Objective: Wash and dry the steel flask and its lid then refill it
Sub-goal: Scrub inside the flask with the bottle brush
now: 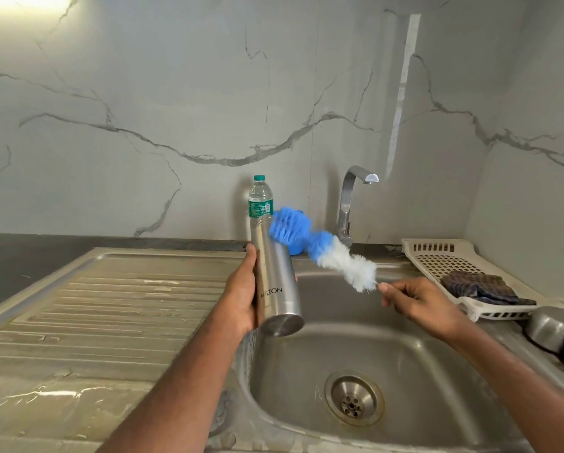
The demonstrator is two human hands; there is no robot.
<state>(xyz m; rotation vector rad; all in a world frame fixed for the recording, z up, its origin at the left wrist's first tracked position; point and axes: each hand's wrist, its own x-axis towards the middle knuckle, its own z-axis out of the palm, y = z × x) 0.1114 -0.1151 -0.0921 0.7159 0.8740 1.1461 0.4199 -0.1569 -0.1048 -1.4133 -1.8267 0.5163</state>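
Fingers of the left hand [241, 289] are curling round the steel flask [275, 276], thumb lying up its near side, gripping it at mid-body. Flask is leaning a little, base toward the camera, neck pointing up and away, hanging over the left rim of the sink [306, 358]. Its lid is not identifiable anywhere in view.

Fingertips of the right hand [417, 302] are pinching the thin wire handle of a bottle brush [323, 250], clamped on it just below the bristles. Brush is slanting up and to the left above the sink, white bristles nearest the hand, blue bristles further out and blurred, their tip just beside the flask's neck. Whether the bristles are touching the flask cannot be told.

Behind the sink, a clear plastic water bottle [260, 199] with a green cap is standing upright, partly hidden by the flask. A curved steel tap [350, 204] is rising at the sink's back edge. Left of the sink, the ribbed drainboard [110, 305] is lying wet and stained. Right of the sink, a white perforated tray [437, 256] is holding a dark folded cloth [483, 287], and a steel vessel [551, 325] is sitting near the tray's front corner.
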